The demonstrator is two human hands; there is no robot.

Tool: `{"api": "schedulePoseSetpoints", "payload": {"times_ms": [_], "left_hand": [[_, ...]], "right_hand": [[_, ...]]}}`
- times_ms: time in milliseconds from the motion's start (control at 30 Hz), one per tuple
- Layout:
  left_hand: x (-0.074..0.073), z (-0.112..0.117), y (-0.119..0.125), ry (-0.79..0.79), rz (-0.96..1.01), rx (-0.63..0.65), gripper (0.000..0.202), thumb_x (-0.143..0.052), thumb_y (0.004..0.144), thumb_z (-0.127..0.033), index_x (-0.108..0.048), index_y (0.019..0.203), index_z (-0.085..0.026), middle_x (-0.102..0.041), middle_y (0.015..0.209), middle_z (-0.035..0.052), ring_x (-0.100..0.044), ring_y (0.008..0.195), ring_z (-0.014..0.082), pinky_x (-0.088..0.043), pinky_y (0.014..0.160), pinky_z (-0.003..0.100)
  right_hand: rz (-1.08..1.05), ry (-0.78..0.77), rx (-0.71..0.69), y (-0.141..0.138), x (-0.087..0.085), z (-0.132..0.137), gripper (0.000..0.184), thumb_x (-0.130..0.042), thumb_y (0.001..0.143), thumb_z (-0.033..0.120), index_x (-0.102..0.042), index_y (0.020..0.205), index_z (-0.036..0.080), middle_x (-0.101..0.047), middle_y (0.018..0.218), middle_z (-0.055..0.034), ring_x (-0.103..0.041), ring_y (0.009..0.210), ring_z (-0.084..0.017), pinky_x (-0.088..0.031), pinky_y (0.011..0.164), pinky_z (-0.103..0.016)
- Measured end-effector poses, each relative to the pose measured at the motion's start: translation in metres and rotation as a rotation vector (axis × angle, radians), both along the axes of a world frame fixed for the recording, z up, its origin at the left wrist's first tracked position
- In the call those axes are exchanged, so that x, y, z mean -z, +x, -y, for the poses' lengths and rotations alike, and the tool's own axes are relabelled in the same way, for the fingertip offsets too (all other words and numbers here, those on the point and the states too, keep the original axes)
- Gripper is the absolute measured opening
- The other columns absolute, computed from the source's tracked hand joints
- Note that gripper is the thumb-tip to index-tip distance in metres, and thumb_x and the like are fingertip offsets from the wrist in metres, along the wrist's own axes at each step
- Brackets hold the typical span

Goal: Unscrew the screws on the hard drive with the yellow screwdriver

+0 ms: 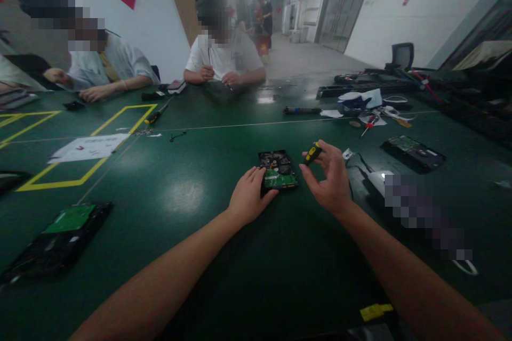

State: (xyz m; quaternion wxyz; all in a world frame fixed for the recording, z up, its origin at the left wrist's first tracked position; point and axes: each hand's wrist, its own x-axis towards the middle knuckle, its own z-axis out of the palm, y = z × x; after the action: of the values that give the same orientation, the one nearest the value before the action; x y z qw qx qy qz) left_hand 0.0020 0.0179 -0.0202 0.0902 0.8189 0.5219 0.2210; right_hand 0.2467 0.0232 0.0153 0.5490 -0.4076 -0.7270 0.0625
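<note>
A hard drive (280, 177) with a green circuit board lies flat on the green table in front of me. My left hand (253, 192) grips its left side, thumb along the near edge and fingers on the far left. Just right of the drive, my right hand (330, 176) holds a black and yellow screwdriver (312, 153) between thumb and fingers, raised off the table. Its handle shows; I cannot make out the shaft or tip.
Another hard drive (414, 152) lies at the right, and a third (60, 240) at the near left. A second screwdriver (156, 115) rests by the yellow tape (86, 181) and paper sheet (94, 147). Tools and cables clutter the far right. Two people sit opposite.
</note>
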Motion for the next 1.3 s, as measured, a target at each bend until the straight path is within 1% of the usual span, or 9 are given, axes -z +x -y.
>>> {"api": "schedulePoseSetpoints", "payload": {"times_ms": [133, 300, 433, 533, 633, 733, 933, 1100, 1300], "left_hand": [[-0.0013, 0.0005, 0.0002, -0.003, -0.003, 0.002, 0.069, -0.059, 0.094, -0.051, -0.045, 0.149, -0.012, -0.054, 0.151, 0.017, -0.043, 0.147, 0.0326, -0.036, 0.122, 0.048], [-0.0001, 0.0002, 0.0002, -0.005, -0.005, -0.004, 0.07, -0.058, 0.095, -0.052, -0.045, 0.149, -0.01, -0.054, 0.151, 0.018, -0.042, 0.147, 0.0327, -0.036, 0.123, 0.048], [-0.0002, 0.0005, -0.0001, -0.01, -0.005, -0.01, 0.071, -0.058, 0.094, -0.052, -0.044, 0.15, -0.011, -0.053, 0.152, 0.0175, -0.042, 0.147, 0.0332, -0.036, 0.122, 0.049], [0.0, 0.0006, -0.0002, -0.008, 0.005, -0.008, 0.07, -0.059, 0.094, -0.052, -0.044, 0.149, -0.012, -0.053, 0.151, 0.0174, -0.042, 0.147, 0.0334, -0.037, 0.122, 0.05], [0.0013, 0.0003, -0.0002, 0.004, 0.007, -0.005, 0.07, -0.059, 0.094, -0.053, -0.045, 0.149, -0.012, -0.054, 0.151, 0.0174, -0.042, 0.147, 0.0337, -0.037, 0.122, 0.05], [0.0024, 0.0, -0.0003, 0.015, 0.012, -0.006, 0.069, -0.059, 0.094, -0.053, -0.045, 0.149, -0.013, -0.054, 0.151, 0.0169, -0.043, 0.146, 0.0337, -0.037, 0.122, 0.051], [0.0024, -0.0005, -0.0007, 0.008, 0.018, -0.001, 0.068, -0.059, 0.094, -0.052, -0.045, 0.149, -0.015, -0.054, 0.151, 0.0165, -0.043, 0.147, 0.0341, -0.038, 0.121, 0.053], [0.0029, -0.0012, -0.0007, 0.011, 0.014, 0.005, 0.069, -0.06, 0.094, -0.052, -0.045, 0.148, -0.013, -0.055, 0.15, 0.0168, -0.043, 0.146, 0.0327, -0.037, 0.122, 0.049], [0.0021, -0.001, -0.0004, 0.011, 0.012, 0.001, 0.069, -0.059, 0.094, -0.052, -0.045, 0.149, -0.013, -0.054, 0.151, 0.017, -0.044, 0.146, 0.0334, -0.037, 0.121, 0.051]], "right_hand": [[-0.029, -0.036, -0.045, -0.001, 0.0007, -0.0006, 0.078, -0.065, 0.09, 0.015, -0.029, 0.155, 0.036, -0.046, 0.148, -0.0111, -0.065, 0.122, -0.03, -0.061, 0.102, -0.053], [-0.026, 0.006, -0.022, -0.0005, 0.0003, -0.0009, 0.076, -0.069, 0.087, 0.015, -0.035, 0.151, 0.038, -0.047, 0.144, -0.0097, -0.07, 0.11, -0.028, -0.064, 0.095, -0.05], [-0.03, 0.0, -0.057, -0.0013, -0.0011, 0.0003, 0.078, -0.067, 0.087, 0.012, -0.031, 0.153, 0.036, -0.049, 0.145, -0.011, -0.067, 0.119, -0.03, -0.06, 0.103, -0.052], [-0.057, -0.028, -0.081, -0.0025, 0.0001, 0.0004, 0.076, -0.064, 0.089, 0.012, -0.029, 0.153, 0.036, -0.05, 0.145, -0.011, -0.069, 0.117, -0.028, -0.061, 0.102, -0.051], [-0.048, -0.015, -0.057, -0.002, 0.0019, -0.0006, 0.076, -0.067, 0.089, 0.014, -0.03, 0.152, 0.036, -0.051, 0.142, -0.0106, -0.072, 0.108, -0.026, -0.064, 0.097, -0.048], [-0.024, 0.005, -0.027, -0.0005, 0.0011, -0.0012, 0.077, -0.069, 0.088, 0.015, -0.031, 0.152, 0.036, -0.052, 0.141, -0.0106, -0.072, 0.106, -0.026, -0.064, 0.097, -0.049], [0.011, -0.028, -0.01, -0.0002, -0.0047, 0.0015, 0.076, -0.066, 0.09, 0.016, -0.032, 0.155, 0.035, -0.052, 0.143, -0.0107, -0.072, 0.109, -0.027, -0.063, 0.098, -0.05], [-0.009, -0.057, -0.037, -0.001, -0.0038, 0.0027, 0.073, -0.062, 0.092, 0.015, -0.031, 0.155, 0.035, -0.054, 0.145, -0.0096, -0.071, 0.115, -0.028, -0.061, 0.103, -0.051], [-0.042, -0.034, -0.046, 0.0004, -0.0028, 0.0012, 0.071, -0.068, 0.09, 0.016, -0.037, 0.15, 0.035, -0.06, 0.134, -0.0089, -0.072, 0.11, -0.027, -0.063, 0.098, -0.049]]}}
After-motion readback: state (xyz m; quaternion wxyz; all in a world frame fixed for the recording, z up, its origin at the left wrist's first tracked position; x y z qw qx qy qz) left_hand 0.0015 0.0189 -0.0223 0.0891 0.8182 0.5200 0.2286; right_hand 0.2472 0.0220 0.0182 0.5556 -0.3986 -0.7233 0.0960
